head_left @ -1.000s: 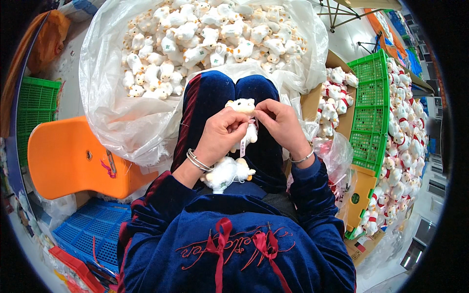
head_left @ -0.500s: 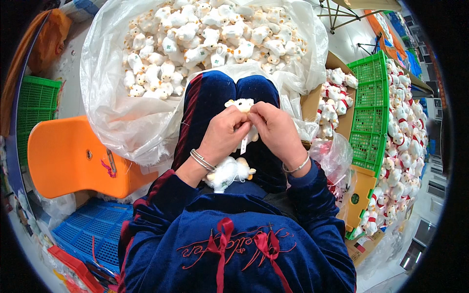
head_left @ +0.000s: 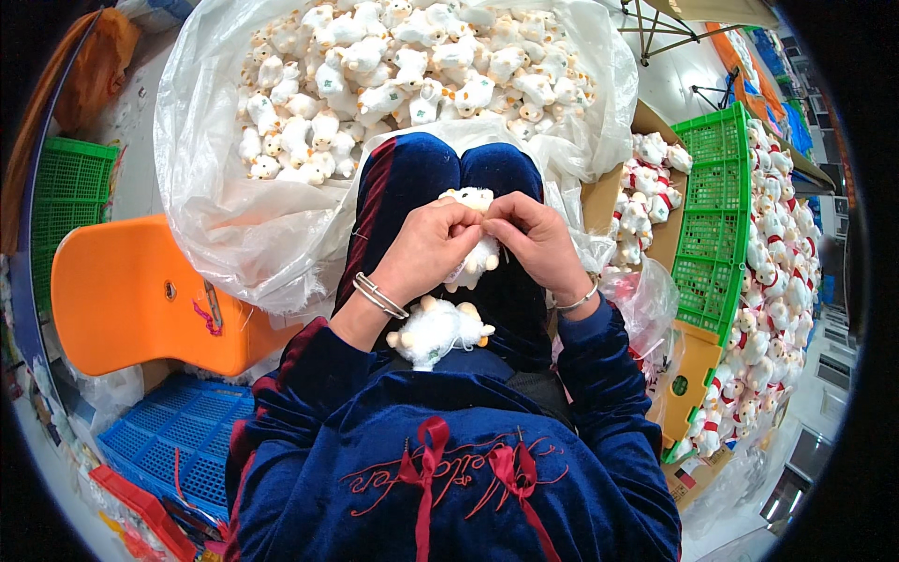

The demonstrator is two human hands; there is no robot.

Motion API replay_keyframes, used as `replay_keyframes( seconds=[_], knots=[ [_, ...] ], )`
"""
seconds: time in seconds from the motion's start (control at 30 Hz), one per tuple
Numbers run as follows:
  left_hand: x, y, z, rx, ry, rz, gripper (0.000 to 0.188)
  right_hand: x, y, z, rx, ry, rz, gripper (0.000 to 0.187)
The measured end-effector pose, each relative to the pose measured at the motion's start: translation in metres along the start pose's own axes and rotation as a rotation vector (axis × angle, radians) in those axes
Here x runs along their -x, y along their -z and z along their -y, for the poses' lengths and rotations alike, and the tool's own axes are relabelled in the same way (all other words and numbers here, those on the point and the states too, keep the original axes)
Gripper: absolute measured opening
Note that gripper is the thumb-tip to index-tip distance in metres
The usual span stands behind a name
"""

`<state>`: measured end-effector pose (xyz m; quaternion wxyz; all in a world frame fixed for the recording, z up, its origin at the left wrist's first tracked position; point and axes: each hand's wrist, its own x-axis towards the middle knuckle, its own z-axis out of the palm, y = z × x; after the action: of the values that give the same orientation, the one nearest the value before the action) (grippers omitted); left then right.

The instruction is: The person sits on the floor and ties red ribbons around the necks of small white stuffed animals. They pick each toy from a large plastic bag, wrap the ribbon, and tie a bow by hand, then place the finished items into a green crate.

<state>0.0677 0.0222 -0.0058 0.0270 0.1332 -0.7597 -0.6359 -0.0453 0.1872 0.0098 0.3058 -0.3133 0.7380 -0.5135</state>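
Over my lap, both hands are closed at the neck of a small white plush toy (head_left: 476, 264) with cream feet. Its head shows above my fingers. My left hand (head_left: 423, 248) grips the toy from its left side, thumb against fingertips. At the other side of the neck, my right hand (head_left: 538, 242) makes a pinch; whether something thin lies between those fingertips is too small to tell. A second white plush toy (head_left: 435, 332) rests on my lap below my wrists, its feet pointing up and right.
Beyond my knees a large clear plastic bag (head_left: 211, 220) holds a heap of white plush toys. On the right are a cardboard box (head_left: 599, 201) and a green crate (head_left: 714, 215), with toys wearing red scarves. An orange chair (head_left: 122, 300) and a blue crate (head_left: 173, 436) stand left.
My hands have shifted slightly right and turned, uncovering more of the toy's body and feet. The white tag that hung below the toy no longer shows clearly.
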Motion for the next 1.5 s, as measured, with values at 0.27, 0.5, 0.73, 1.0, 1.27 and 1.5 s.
replay_keyframes(
  seconds=[0.27, 0.5, 0.73, 1.0, 1.27, 1.5],
  knots=[
    [-0.002, 0.0, 0.002, 0.048, 0.017, 0.038, 0.015, -0.006, 0.019, 0.012, 0.056, -0.037, 0.182, 0.01],
    [-0.002, 0.0, -0.002, 0.027, 0.029, 0.031, 0.014, -0.012, 0.023, 0.019, 0.099, -0.147, 0.25, 0.007],
    [-0.003, -0.001, -0.001, 0.009, 0.024, 0.025, 0.015, -0.009, 0.008, 0.024, 0.386, 0.074, 0.127, 0.009],
    [-0.003, 0.001, -0.001, 0.044, 0.036, 0.028, 0.015, 0.002, -0.001, 0.003, 0.491, 0.341, -0.038, 0.009],
    [0.003, 0.0, 0.004, 0.032, -0.023, 0.014, 0.013, 0.015, -0.023, -0.025, 0.341, 0.416, -0.274, 0.018],
    [0.006, 0.003, -0.001, 0.051, 0.013, 0.014, 0.014, 0.015, -0.024, -0.032, 0.367, 0.494, -0.301, 0.021]
  ],
)
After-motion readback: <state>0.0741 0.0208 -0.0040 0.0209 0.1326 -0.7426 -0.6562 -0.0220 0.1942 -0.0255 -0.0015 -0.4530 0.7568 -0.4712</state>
